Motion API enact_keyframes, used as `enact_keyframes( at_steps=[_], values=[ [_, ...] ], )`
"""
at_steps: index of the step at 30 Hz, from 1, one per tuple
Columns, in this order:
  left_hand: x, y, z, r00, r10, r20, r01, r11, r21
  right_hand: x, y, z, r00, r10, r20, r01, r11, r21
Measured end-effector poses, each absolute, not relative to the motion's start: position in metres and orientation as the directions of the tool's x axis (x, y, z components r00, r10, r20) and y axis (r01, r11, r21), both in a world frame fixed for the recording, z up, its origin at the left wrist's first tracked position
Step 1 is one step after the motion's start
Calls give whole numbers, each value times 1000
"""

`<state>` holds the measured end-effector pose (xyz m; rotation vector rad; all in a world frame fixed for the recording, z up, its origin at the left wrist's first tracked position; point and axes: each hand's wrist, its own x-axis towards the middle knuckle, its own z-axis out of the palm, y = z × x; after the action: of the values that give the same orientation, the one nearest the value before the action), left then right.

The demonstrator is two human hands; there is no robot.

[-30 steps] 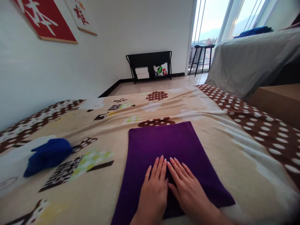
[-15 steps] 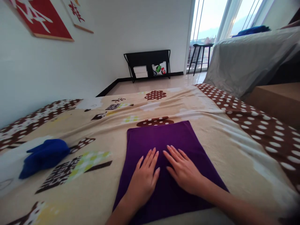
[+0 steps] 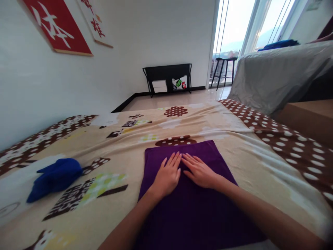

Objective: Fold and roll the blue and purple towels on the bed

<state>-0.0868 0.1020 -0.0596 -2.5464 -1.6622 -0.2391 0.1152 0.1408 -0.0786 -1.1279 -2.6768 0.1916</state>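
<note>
A purple cloth [image 3: 197, 215] lies spread flat on the patterned blanket [image 3: 262, 180]. My left hand [image 3: 168, 175] rests palm down on the cloth's upper middle, its fingers stretched toward the far edge. Just right of it, my right hand [image 3: 199, 170] also lies flat on the cloth, fingers pointing up and to the left. The fingertips of both hands nearly meet; whether they touch I cannot tell. Neither hand grips the fabric. Off to the left sits a crumpled blue cloth [image 3: 56, 178], apart from both hands.
A black rack [image 3: 166, 74] with white boxes stands against the far wall. At the right are a covered piece of furniture [image 3: 273, 69], a brown box-like block [image 3: 309, 116] and a black stool [image 3: 226, 62] by the window. Red and white hangings [image 3: 58, 27] are on the left wall.
Both hands have slid farther up the purple cloth and closer together, staying flat. The view has tilted slightly, so the room sits lower in the picture.
</note>
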Motion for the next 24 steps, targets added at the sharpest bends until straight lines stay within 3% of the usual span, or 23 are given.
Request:
enact_keyframes(
  at_steps=[2, 7, 11, 15, 20, 22, 24],
  values=[
    [-86, 135, -65, 399, 899, 180, 912, -410, 26, 104, 169, -81, -700, 700, 142, 668, 711, -220],
    [-170, 166, -87, 209, 960, 189, 975, -220, 39, 185, 225, -104, -512, 847, 145, 820, 532, -211],
    [-212, 166, -97, 147, 969, 199, 987, -156, 28, 234, 239, -118, -447, 883, 141, 865, 467, -183],
    [-206, 167, -91, 154, 962, 226, 987, -158, -1, 227, 240, -115, -422, 891, 166, 881, 447, -157],
    [-156, 129, -66, 206, 934, 291, 979, -198, -57, 190, 183, -94, -266, 920, 287, 938, 316, -142],
    [-123, 93, -66, 336, 903, 268, 942, -326, -84, 174, 133, -91, -344, 884, 315, 904, 403, -143],
    [-94, 51, -75, 541, 798, 264, 840, -525, -136, 163, 78, -94, -556, 766, 323, 776, 618, -130]
  ],
)
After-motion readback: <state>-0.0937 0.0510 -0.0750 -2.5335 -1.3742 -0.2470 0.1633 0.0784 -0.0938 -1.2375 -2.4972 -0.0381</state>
